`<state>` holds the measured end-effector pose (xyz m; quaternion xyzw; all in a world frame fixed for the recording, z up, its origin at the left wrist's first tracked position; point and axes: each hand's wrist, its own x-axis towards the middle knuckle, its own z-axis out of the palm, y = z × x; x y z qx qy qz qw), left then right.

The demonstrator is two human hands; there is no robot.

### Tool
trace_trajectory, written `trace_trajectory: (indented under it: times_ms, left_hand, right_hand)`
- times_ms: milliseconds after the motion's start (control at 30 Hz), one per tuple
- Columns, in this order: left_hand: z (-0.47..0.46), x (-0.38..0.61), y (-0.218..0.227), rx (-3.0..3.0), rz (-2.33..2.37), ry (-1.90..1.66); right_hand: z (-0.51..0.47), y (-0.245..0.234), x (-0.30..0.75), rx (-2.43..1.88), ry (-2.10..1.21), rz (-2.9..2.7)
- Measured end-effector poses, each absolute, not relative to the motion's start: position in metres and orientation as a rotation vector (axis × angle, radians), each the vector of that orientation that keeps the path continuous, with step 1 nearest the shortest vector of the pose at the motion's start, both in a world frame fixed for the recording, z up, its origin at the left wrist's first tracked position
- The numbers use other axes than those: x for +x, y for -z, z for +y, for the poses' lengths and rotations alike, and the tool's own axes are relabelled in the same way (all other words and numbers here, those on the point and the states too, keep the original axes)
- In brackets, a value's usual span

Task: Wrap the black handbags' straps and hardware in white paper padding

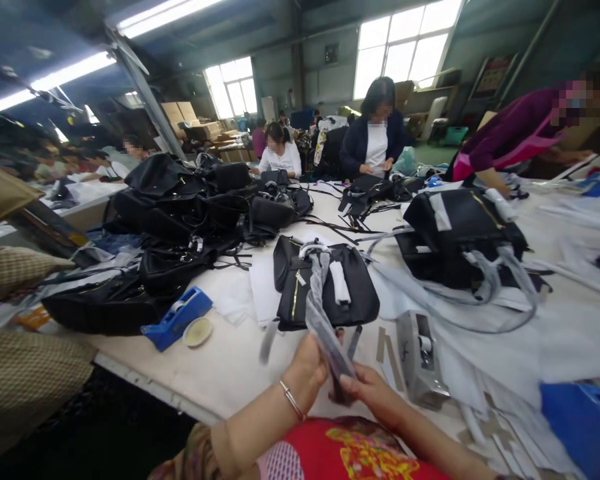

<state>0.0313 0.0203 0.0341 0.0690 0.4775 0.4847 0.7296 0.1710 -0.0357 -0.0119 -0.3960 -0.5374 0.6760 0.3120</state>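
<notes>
A black handbag point(330, 287) lies on the white table point(230, 363) in front of me, its handle wrapped in clear plastic and a white paper strip on its front. A long plastic-wrapped strap point(325, 327) runs from the bag down to my hands. My left hand point(307, 370), with a bracelet on the wrist, is closed on the strap from the left. My right hand point(370, 393) pinches the strap's lower end from the right.
A blue tape dispenser point(177, 317) and a round lid point(198, 331) lie at left. A grey metal tool point(420, 357) sits at right. Piles of black bags point(180, 213) and a wrapped bag point(460, 233) cover the table. Several people work at the far side.
</notes>
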Motion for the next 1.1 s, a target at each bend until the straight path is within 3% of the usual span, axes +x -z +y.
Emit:
trace_trajectory:
  times_ms: [167,333,400,633,767,933,1033,1100]
  left_hand:
    - [-0.04,0.019,-0.004,0.097,1.236,-0.769]
    - [-0.064,0.006,-0.05,0.505,1.202,-0.668]
    - [-0.064,0.013,-0.07,0.748,1.19,-0.634]
    - [-0.04,0.019,-0.108,0.72,1.246,-0.728]
    - [-0.023,0.018,-0.136,0.689,1.177,-0.571]
    - [0.062,0.033,-0.217,0.826,1.018,-0.495]
    - [0.16,0.036,-0.261,0.985,0.86,-0.873]
    - [0.223,0.03,-0.262,1.077,0.873,-1.154]
  right_hand:
    - [-0.076,0.0,0.192,-1.313,-1.493,-1.8]
    - [-0.072,-0.05,0.191,-1.471,-0.766,-2.362]
    - [-0.07,-0.067,0.185,-1.39,-0.614,-2.577]
    - [-0.079,-0.109,0.196,-0.804,-0.833,-2.375]
    - [-0.077,-0.136,0.226,-0.599,-1.072,-2.251]
    - [-0.025,-0.122,0.261,-0.99,-1.139,-1.599]
    - [0.022,-0.08,0.272,-1.284,-1.061,-1.185]
    - [0.047,-0.047,0.273,-1.466,-1.067,-1.067]
